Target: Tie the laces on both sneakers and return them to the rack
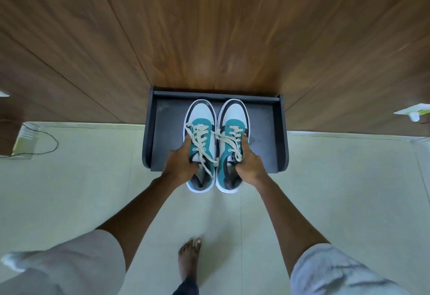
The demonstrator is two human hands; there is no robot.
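Note:
Two teal, white and black sneakers stand side by side on the dark grey rack [265,131], toes toward the wall and heels hanging past its front edge. My left hand [180,161] grips the left sneaker [200,117] at its collar, fingers inside the opening. On the right sneaker [235,115], my right hand [250,163] has the same hold. Cream laces [204,152] lie loose across both tongues, and one end trails down over the left shoe's opening. I cannot see a knot on either shoe.
The rack stands against a brown wood-panelled wall [209,27] on a pale tiled floor [93,178]. A black cable [50,142] and a box lie at the left. A white object [413,113] sticks out at the right. My bare foot [189,257] is below.

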